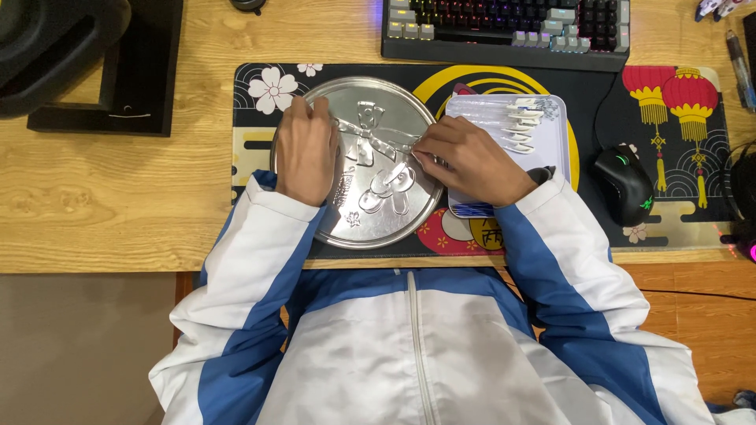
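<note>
Metal pieces [387, 182] partly cover the round silver tray [358, 228] on the desk mat, right hand [472, 161] pinching one, left hand [305, 151] flat on the rim, more waiting in the white tray [561, 134]

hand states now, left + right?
Left hand: fingers curled, resting on the round silver tray; no grasp visible.
Right hand: pinching a small silver piece.
</note>
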